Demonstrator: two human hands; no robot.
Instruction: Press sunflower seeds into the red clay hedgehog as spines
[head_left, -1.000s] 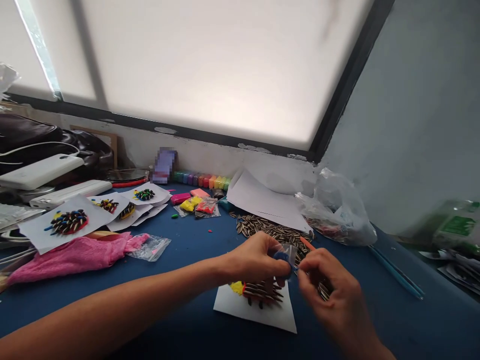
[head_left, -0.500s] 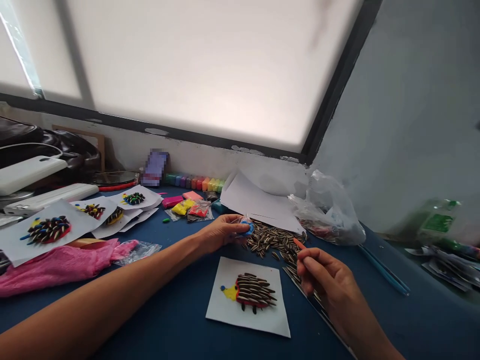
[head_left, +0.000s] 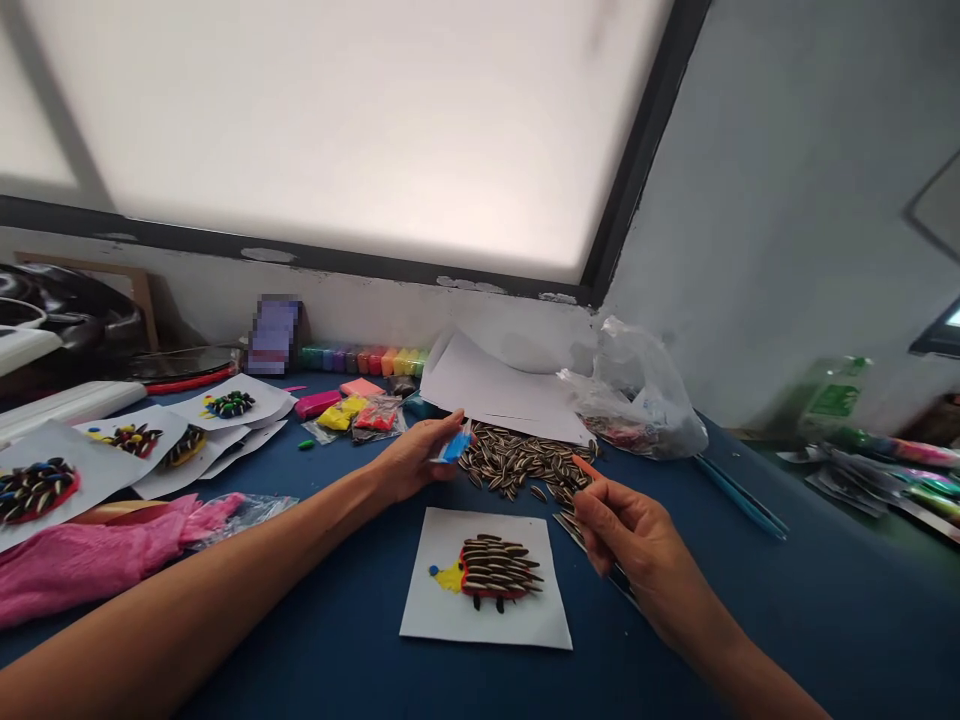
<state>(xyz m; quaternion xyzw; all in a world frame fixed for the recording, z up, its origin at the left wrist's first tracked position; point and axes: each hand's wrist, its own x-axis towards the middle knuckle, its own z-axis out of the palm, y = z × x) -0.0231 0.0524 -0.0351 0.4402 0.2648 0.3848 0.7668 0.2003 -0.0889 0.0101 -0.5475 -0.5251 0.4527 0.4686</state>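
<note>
Sunflower-seed hedgehog (head_left: 500,567) sits on a white card (head_left: 424,615) lying flat on the blue table (head_left: 345,650); its yellow snout points left, with a blue ball for a nose, red showing around the rows of seeds and two dark seeds below as legs. Beyond the card's far left corner, the left hand (head_left: 416,458) has its thumb and fingers clamped on a blue clay packet (head_left: 454,447). Right of the card, the right hand (head_left: 630,525) has its thumb and forefinger drawn together; an orange strip (head_left: 585,467) shows at their tips, though whether it is pinched or lies behind them is hard to say. Beyond the card spreads a heap of sunflower seeds (head_left: 517,462), backed by white paper sheets (head_left: 502,387), with a clear plastic bag (head_left: 652,400) farther right. Beyond the card to the left lies a yellow clay packet (head_left: 343,412), and behind it a row of coloured clay tubs (head_left: 367,360). Well left of the card are another seed collage (head_left: 229,403) and a pink cloth (head_left: 97,560).
</note>
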